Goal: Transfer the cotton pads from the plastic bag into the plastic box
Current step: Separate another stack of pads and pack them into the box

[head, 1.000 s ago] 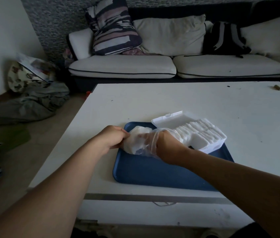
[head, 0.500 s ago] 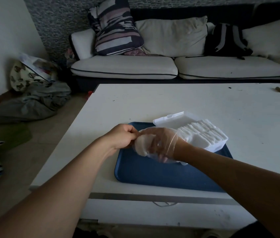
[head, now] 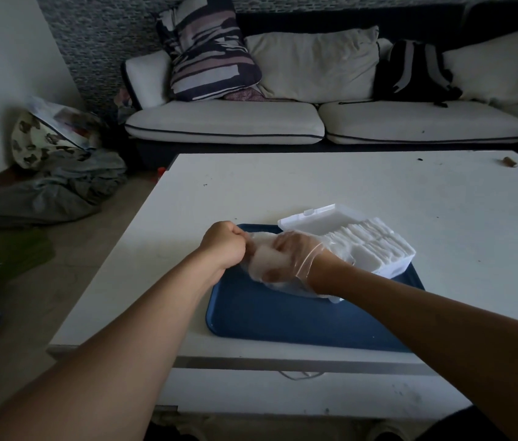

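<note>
A clear plastic bag lies on the blue tray, just left of the white plastic box. My left hand is a fist, gripping the bag's left end. My right hand is inside the bag up to the wrist, its fingers closed around a white wad of cotton pads. The box stands on the tray's far right corner with its lid folded back. Rows of upright cotton pads fill it. The bag's right end overlaps the box's near left corner.
The tray sits near the front edge of a white table. A small brown object lies at the table's far right. Behind the table stands a sofa with cushions and a dark backpack. Bags and clothes lie on the floor at left.
My right hand has slid from the bag's right end into the bag and closed on the pads. My left hand has kept its grip on the bag.
</note>
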Motion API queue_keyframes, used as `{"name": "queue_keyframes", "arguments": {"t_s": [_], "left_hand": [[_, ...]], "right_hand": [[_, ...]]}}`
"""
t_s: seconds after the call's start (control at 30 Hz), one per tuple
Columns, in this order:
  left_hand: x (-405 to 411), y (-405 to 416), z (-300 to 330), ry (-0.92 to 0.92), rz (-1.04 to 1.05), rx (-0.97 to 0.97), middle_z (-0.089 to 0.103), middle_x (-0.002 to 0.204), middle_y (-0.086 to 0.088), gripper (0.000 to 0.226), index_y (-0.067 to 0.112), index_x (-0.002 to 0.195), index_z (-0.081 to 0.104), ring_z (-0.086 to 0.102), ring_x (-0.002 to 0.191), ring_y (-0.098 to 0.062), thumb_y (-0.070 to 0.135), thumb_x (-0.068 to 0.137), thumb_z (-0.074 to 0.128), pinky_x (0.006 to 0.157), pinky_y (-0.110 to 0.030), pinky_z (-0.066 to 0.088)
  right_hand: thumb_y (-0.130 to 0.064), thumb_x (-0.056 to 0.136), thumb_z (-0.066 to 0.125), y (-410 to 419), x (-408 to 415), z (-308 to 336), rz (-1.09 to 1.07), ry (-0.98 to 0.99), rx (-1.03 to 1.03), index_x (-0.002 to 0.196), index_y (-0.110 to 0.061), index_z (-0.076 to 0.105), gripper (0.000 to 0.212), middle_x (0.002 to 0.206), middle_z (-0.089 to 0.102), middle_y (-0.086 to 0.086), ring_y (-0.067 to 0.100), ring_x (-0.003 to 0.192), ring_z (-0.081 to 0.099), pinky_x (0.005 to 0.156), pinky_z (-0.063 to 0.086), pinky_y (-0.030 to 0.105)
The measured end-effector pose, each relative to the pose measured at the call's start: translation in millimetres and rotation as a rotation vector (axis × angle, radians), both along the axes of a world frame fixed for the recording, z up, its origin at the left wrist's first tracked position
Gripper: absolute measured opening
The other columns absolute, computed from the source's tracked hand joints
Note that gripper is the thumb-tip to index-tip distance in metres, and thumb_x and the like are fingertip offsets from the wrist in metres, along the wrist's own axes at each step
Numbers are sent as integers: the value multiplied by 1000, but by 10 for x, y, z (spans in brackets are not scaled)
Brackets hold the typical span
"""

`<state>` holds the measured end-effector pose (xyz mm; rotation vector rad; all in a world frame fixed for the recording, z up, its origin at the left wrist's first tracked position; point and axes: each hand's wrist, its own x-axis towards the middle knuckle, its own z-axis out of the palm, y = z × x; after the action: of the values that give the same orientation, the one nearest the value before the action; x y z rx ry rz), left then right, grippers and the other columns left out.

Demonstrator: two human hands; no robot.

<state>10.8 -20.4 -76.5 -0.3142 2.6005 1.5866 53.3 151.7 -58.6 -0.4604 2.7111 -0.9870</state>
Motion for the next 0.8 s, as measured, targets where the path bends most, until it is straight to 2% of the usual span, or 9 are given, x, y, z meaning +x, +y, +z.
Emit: {"name": "queue_keyframes", "arguments": {"t_s": [0.07, 0.13, 0.27, 0.33, 0.47, 0.53, 0.6, 0.7, 0.8], "left_hand": [[-40, 8, -36, 12, 52, -25, 66, 108, -5, 14, 11, 105, 67, 61, 104, -23, 13, 100, 53, 88, -33, 53], [-74, 18, -53, 21, 92, -37, 67, 108, -5, 16, 11, 104, 66, 62, 103, -24, 10, 99, 51, 85, -32, 52], [-84, 3, -38, 48, 154, -60, 69, 91, -2, 24, 12, 90, 63, 65, 92, -22, 0, 95, 42, 81, -34, 57], [-93, -43, -63, 67, 163, -77, 70, 95, -5, 22, 12, 89, 61, 66, 89, -21, 0, 95, 43, 77, -34, 58], [-121, -149, -167, 86, 151, -184, 69, 102, -6, 14, 12, 92, 65, 65, 94, -25, 6, 95, 52, 71, -30, 52], [-121, -171, -192, 69, 115, -251, 70, 101, -6, 13, 10, 93, 69, 65, 93, -26, 9, 93, 56, 72, -30, 51], [-125, -184, -183, 34, 73, -340, 71, 96, -8, 15, 7, 92, 70, 64, 83, -23, 12, 91, 56, 63, -28, 48], [-56, -156, -65, -65, 64, -486, 70, 93, -13, 16, 2, 88, 66, 62, 72, -23, 16, 86, 59, 54, -26, 44], [57, -51, 157, 116, 152, -569, 63, 117, -13, 42, 4, 113, 60, 62, 103, -33, 39, 90, 60, 72, -34, 45]], "right_hand": [[-46, 77, 71, 96, -38, -81, 3, 51, 32, 85, -50, 37, 35, 105, 50, -10, 8, 94, 48, 72, 37, 15], [-31, 86, 76, 128, -30, -72, -35, 89, 5, 93, -47, 42, 38, 105, 50, -10, 7, 93, 47, 71, 37, 10], [-20, 82, 82, 187, 48, 21, -121, 37, -176, 101, -19, 61, 29, 74, 58, -3, 2, 56, 53, 51, 43, 17], [-3, 83, 76, 253, 75, 89, -156, -59, -274, 109, -12, 62, 30, 66, 58, 6, 12, 51, 55, 45, 46, 21], [0, 80, 71, 442, 125, 229, -165, -206, -243, 103, -4, 66, 24, 88, 71, 17, 29, 75, 74, 69, 63, 48], [-4, 83, 74, 612, 144, 318, -151, -277, -161, 107, -3, 64, 26, 98, 72, 21, 32, 82, 75, 66, 64, 46], [-8, 87, 73, 796, 164, 436, -163, -299, -163, 112, -4, 63, 27, 99, 73, 23, 33, 82, 76, 65, 63, 42], [-12, 89, 71, 986, 187, 556, -174, -308, -478, 120, -9, 62, 32, 107, 71, 22, 33, 92, 73, 75, 62, 45], [-7, 87, 68, 930, 223, 551, -44, -329, -786, 129, -7, 56, 44, 117, 68, 16, 31, 109, 68, 87, 59, 40]]}}
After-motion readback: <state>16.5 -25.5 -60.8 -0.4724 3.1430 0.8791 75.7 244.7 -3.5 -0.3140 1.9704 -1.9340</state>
